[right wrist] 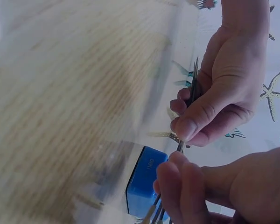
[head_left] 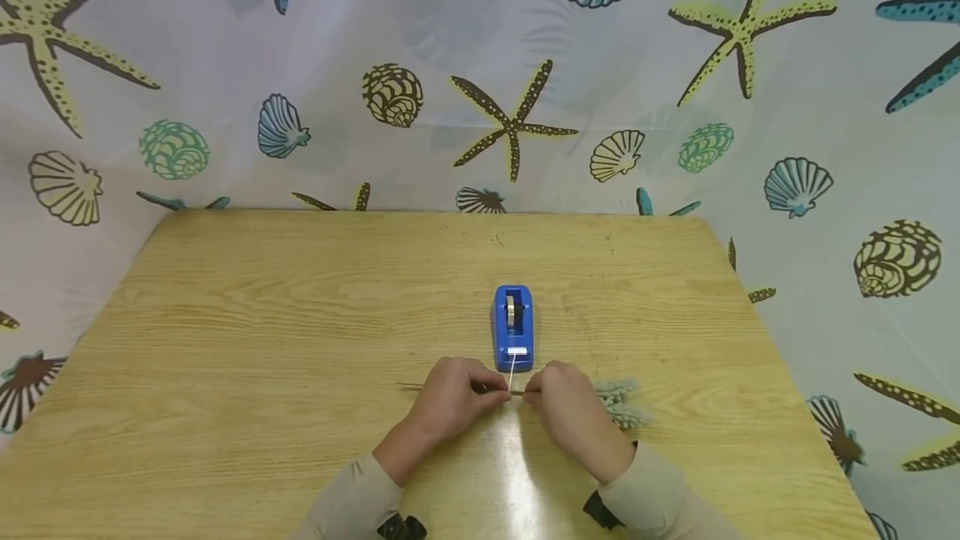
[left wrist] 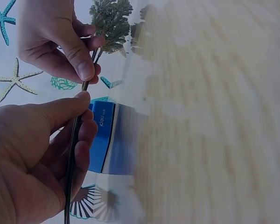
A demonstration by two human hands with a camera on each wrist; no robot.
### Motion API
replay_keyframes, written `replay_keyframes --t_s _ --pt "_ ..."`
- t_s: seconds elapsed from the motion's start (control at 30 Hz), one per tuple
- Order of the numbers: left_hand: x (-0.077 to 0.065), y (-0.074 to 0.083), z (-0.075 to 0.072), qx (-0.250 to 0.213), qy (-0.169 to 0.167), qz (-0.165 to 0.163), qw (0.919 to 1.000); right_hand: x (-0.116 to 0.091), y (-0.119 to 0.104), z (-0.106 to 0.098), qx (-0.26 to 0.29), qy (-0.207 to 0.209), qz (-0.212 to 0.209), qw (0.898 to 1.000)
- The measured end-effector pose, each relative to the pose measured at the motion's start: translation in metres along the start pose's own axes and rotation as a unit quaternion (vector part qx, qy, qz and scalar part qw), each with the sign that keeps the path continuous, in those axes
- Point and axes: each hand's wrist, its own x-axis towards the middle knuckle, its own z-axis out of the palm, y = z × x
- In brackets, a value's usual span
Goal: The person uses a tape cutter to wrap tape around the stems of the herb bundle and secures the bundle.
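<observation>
A bundle of thin dark stems (left wrist: 71, 172) runs sideways between my two hands. My left hand (head_left: 450, 398) pinches it between thumb and fingers, with stem ends sticking out to the left. Close beside it, my right hand (head_left: 570, 411) pinches the same stems nearer the pale grey-green flower heads (head_left: 628, 415), which it partly covers. Just beyond the hands stands a blue tape dispenser (head_left: 527, 332). From its cutter a narrow strip of tape (head_left: 512, 373) reaches to the stems in the small gap between my fingertips.
The wood-grain table (head_left: 262, 315) extends around the hands on all sides. A white cloth (head_left: 450, 15) printed with starfish and shells hangs behind and at the sides. Light glares off the table in front of the hands.
</observation>
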Motion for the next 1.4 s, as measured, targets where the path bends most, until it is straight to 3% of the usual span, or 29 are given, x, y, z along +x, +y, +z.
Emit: replay_keyframes --t_s 0.27,0.6,0.77,1.07,1.27,1.4 --pt "0.005 -0.003 -0.004 -0.008 0.001 0.005 1.0000 0.005 0.002 -0.001 -0.012 0.020 -0.021 1.000" --pt "0.010 -0.005 -0.008 -0.026 -0.054 0.005 0.9982 0.006 0.002 0.001 -0.041 0.035 -0.032 0.998" --pt "0.011 -0.005 -0.006 -0.017 -0.038 0.028 0.9987 0.007 0.003 0.000 -0.049 0.034 -0.029 0.998" --pt "0.006 -0.005 -0.001 -0.031 -0.025 0.014 0.9991 0.007 0.000 -0.003 -0.086 -0.020 -0.036 0.995" --pt "0.007 -0.004 0.000 -0.027 -0.017 0.009 0.9994 0.008 0.001 -0.003 -0.097 -0.003 -0.013 0.995" --pt "0.007 -0.002 0.002 -0.027 -0.009 0.004 0.9996 0.009 0.003 -0.002 -0.097 0.000 -0.020 0.995"
